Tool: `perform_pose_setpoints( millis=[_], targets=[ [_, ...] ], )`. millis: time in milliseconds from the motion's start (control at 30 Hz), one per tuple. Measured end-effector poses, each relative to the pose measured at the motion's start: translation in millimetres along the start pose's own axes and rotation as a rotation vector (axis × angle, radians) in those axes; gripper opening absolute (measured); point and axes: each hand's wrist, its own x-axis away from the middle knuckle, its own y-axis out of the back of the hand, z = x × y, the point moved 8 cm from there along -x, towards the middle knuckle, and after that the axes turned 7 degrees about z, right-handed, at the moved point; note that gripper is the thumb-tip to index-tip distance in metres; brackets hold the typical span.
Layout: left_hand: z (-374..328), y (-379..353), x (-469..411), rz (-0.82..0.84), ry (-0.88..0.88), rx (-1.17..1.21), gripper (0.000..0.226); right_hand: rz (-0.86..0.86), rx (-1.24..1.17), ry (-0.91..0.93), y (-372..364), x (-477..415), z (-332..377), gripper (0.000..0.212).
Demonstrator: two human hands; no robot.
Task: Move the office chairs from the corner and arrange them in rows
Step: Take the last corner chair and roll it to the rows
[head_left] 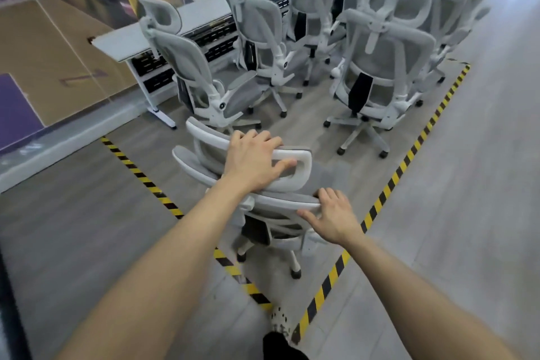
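Now both hands hold one office chair by its top.

Left hand (254, 161) keeps a closed grip on the headrest (292, 155); right hand (333, 216) wraps the backrest's upper edge. This near chair (263, 213) stands inside the striped floor tape (388, 184), behind rows of matching chairs (377, 67) beside a white worktop (122, 41).

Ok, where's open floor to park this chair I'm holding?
Bare floor lies between the left chair and right chair, just ahead of your held chair. Behind those it's crowded. Outside the striped tape, rightward, is clear too.
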Motion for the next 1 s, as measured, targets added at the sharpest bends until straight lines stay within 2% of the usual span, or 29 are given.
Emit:
perform_pose_setpoints(
  millis=[333, 533, 667, 1000],
  targets=[
    [37, -20, -151, -0.021, -0.180, 0.036, 0.074, -0.028, -0.040, -0.218, 15, -120, -20, 0.081],
    [37, -24, -223, -0.043, -0.304, 0.017, 0.066, -0.031, -0.070, -0.328, 27, -163, -37, 0.079],
    [33, -26, -257, -0.050, -0.388, 0.032, 0.061, -0.046, -0.074, -0.404, 31, -182, -43, 0.073],
    [20, -35, -306, -0.095, -0.493, 0.035, 0.059, -0.161, -0.052, -0.573, 42, -199, -33, 0.078]
  ],
)
